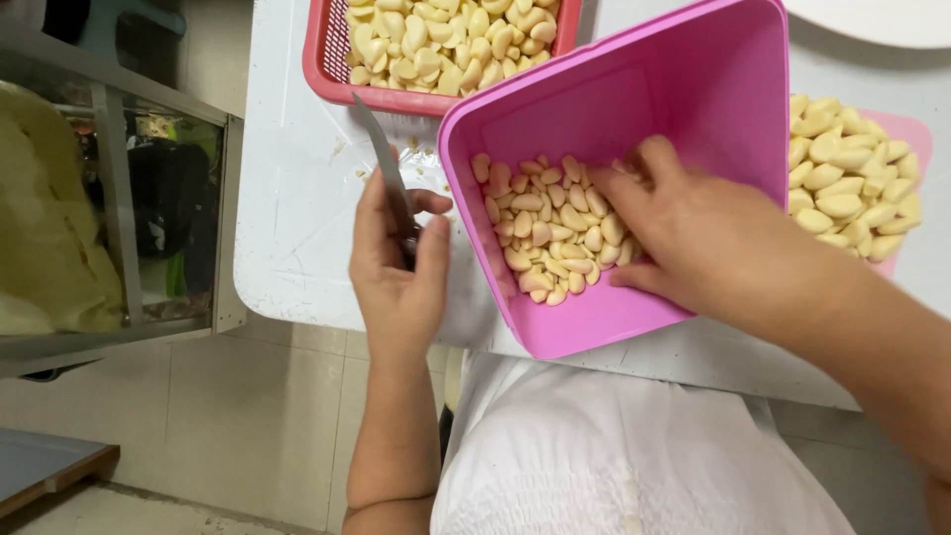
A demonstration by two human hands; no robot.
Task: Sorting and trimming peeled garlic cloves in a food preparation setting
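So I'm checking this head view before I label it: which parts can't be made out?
- Right hand: fingertips buried among the garlic cloves in the pink tub; whether it grips one is hidden.
- Knife: handle covered by the left hand.
- Red basket: far side cut off by the top edge.
- White dish: mostly cut off at the top.
- Pink tray: largely covered by its clove pile and the tub.
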